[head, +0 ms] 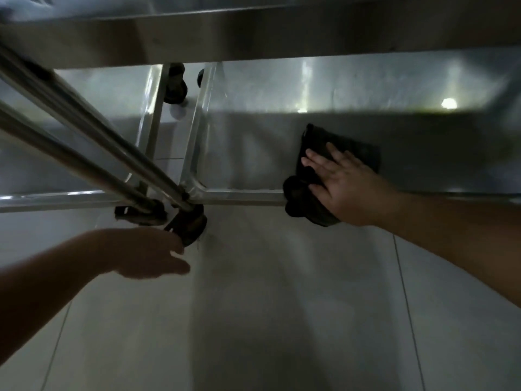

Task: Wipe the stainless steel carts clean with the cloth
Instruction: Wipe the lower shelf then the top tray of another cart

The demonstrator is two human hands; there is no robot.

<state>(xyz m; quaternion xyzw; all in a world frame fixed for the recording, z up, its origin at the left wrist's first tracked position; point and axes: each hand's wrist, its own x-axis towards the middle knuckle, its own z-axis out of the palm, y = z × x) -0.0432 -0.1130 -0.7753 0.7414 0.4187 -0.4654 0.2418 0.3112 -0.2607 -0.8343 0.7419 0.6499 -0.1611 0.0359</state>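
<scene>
I look down at the bottom shelf point(253, 153) of a stainless steel cart. A dark cloth point(361, 153) lies on that shelf near its front rim, and part of it hangs over the rim. My right hand point(344, 184) presses flat on the cloth with straight fingers. My left hand point(152, 252) hovers in shadow over the floor, just in front of the cart's black caster point(189, 224), fingers relaxed and holding nothing.
A second cart's lower shelf point(84, 114) stands to the left, with a narrow gap between the two. Two steel legs point(93, 142) run diagonally from the upper left to the casters. An upper shelf point(253, 32) spans the top. Pale tiled floor point(282, 320) fills the foreground.
</scene>
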